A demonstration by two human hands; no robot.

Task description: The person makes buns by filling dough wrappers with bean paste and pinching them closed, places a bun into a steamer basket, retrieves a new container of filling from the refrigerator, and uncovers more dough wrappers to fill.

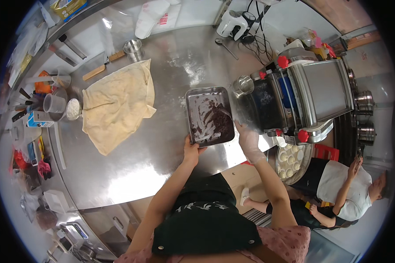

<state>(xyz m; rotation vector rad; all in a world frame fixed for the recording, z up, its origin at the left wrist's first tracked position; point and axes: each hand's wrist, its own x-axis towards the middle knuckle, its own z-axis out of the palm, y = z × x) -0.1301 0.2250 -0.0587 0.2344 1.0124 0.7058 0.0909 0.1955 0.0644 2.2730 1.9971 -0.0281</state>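
A rectangular metal tray (pixel 189 115) lies on the steel table in front of me, smeared inside with dark brown paste (pixel 224 124) heaped toward its right side. My left hand (pixel 192 151) grips the tray's near left corner, thumb against the rim. In a clear plastic glove, my right hand (pixel 249 142) is closed beside the tray's right edge. From its fingers a thin utensil (pixel 226 112) seems to reach into the paste; its kind is hard to make out. Left of the tray, a cream-coloured cloth (pixel 118 103) is spread over something hidden.
A dough-rolling machine (pixel 311 94) stands at the right, with a metal cup (pixel 244 85) beside it. Below it, a round tray (pixel 310 163) holds several pale dough pieces. A spoon (pixel 226 47) lies at the back. Containers (pixel 55 103) crowd the left. Other people (pixel 344 186) are at lower right.
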